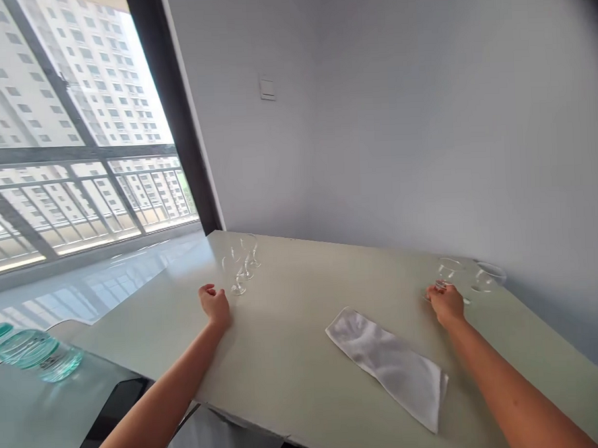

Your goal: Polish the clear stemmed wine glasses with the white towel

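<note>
Spread on the counter [285, 357], in front of the body and between both arms: the cloth [384, 365], folded to a long strip, with its long axis running slantwise from far left to near right. Beyond the cloth's right side, the right hand [446, 301], narrow, with fingers drawn in around the lower part of the held glass [450, 266]; bowl uppermost, clear of the knuckles, base just about on the counter. Too blurred there to tell exact finger contact, or whether lifted at all. Farther right of the cloth, just beside the held glass and toward the wall, the outer glass [490, 275], untouched.

Left of the cloth and well apart from it, the left hand [216, 305], loosely curled, with nothing visible in its grip; cannot tell how far closed. Just past it, farther from the body and slightly toward the cloth's side: the front glass [238, 289], apparently not touched, then the middle glass [248, 274] and the back glass [254, 260], all upright on stems in a slanting row, beyond the cloth's far left end.

Chief relation: held glass directly at the right hand, across the cloth from the row; left hand much nearer to that row, with the front glass closest. Far left of the cloth, on a lower surface, a bottle [37, 354] and a dark slab [109, 410].
</note>
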A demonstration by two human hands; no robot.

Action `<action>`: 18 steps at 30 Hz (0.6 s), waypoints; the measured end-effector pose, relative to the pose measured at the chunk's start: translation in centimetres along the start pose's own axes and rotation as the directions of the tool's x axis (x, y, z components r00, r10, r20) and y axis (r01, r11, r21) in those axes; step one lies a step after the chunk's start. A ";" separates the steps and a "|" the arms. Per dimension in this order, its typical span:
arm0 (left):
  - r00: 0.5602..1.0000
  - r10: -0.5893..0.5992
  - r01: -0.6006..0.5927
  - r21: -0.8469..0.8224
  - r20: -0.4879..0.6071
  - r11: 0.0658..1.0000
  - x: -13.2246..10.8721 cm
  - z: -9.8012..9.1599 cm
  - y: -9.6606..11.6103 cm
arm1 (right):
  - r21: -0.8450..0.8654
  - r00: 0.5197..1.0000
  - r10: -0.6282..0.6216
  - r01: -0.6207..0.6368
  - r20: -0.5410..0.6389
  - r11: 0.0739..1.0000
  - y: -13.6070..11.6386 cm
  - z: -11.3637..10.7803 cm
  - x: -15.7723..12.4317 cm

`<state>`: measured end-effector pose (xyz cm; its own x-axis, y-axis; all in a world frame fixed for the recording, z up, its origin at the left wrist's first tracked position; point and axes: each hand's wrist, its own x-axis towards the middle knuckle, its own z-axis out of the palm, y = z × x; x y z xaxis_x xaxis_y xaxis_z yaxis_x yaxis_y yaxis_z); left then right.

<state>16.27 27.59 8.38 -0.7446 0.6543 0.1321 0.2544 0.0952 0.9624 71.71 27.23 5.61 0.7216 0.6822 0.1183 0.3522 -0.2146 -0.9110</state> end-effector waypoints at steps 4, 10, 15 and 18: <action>0.994 0.049 -0.040 -0.089 0.102 0.995 -3.7 0.0 1.6 | -0.008 0.988 -0.059 0.061 0.141 0.998 -2.8 1.9 -2.6; 0.668 0.247 -0.095 -0.250 0.702 0.964 -12.6 2.5 6.6 | 0.285 0.756 -0.396 0.283 0.522 0.916 -11.0 6.0 -15.9; 0.489 0.234 0.033 -0.286 0.840 0.958 -17.5 2.9 7.2 | 0.352 0.522 -0.493 0.350 0.697 0.868 -13.9 6.4 -25.1; 0.546 0.209 -0.002 -0.248 0.811 0.969 -16.0 2.3 5.7 | 0.284 0.432 -0.470 0.428 0.770 0.858 -13.4 5.3 -25.5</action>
<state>31.02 19.35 11.18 0.1471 0.9858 0.0808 0.0949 -0.0954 0.9909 45.43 16.40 12.70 -0.3125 0.9337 0.1750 0.4418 0.3059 -0.8434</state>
